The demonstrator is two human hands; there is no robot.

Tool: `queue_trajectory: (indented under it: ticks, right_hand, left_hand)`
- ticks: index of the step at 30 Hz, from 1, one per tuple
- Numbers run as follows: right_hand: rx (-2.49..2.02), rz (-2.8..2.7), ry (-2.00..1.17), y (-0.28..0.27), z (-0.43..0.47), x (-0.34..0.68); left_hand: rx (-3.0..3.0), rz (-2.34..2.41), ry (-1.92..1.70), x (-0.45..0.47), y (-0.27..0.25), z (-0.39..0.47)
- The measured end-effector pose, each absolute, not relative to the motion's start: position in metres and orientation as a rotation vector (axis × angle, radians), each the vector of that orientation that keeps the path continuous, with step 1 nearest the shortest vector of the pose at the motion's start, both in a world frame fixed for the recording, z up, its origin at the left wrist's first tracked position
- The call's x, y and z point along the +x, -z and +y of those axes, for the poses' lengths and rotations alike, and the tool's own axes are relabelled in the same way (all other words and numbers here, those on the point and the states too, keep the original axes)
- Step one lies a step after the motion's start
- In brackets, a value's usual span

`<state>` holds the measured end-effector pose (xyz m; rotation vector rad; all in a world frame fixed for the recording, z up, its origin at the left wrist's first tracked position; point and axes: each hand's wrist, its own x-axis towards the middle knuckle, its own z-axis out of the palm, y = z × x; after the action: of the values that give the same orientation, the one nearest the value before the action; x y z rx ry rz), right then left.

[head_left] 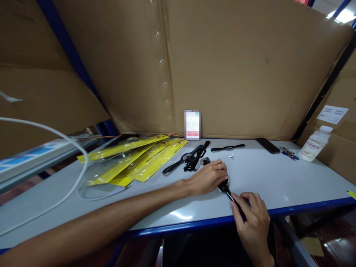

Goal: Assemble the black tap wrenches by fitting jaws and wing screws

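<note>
Two hands [251, 218] on one tool [228, 194], one bottle [315, 145]

The right hand [251, 217] grips a black tool [229, 194], the left hand [209, 176] curled over its far part.

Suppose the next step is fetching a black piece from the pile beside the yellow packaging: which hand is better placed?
Probably the left hand: it is nearer the black pieces, though it covers part of the black tool. The right hand, farther off, holds the tool's handle near the table edge.
</note>
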<state>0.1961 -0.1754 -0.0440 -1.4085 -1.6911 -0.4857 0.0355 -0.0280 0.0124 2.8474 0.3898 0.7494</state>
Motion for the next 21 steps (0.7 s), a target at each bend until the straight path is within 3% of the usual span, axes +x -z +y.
queue_trajectory:
  ticks: [21]
  right_hand:
    - [-1.478, -1.603, 0.462, 0.042, -0.175, 0.19]
  left_hand:
    - [2.822, 0.428, -0.709, 0.019, -0.02, -0.032]
